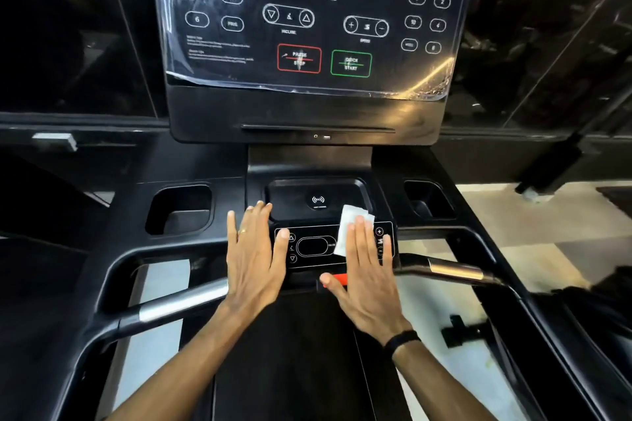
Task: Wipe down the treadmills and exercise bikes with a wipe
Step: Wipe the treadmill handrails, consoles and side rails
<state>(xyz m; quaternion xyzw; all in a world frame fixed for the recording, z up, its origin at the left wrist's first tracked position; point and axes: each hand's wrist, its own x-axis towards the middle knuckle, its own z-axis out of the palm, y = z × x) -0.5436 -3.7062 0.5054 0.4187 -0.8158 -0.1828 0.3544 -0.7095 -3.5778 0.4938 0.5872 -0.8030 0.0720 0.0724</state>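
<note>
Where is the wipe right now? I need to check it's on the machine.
In the head view the wipe lies right of centre on the small control panel, pressed flat under the right hand, just below the phone tray.

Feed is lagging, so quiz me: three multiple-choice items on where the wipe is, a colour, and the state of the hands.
1. The white wipe lies:
A. under the right hand on the lower control panel
B. in the left cup holder
C. on the floor

2. The PAUSE/STOP button is outlined in:
A. green
B. red
C. blue

3. The left hand is:
A. gripping a rail
B. a fist
C. flat, fingers straight

Key: 1 A, straight fingers press the wipe there; 2 B, red frame beside green QUICK START; 3 C, palm down beside the panel.
</note>
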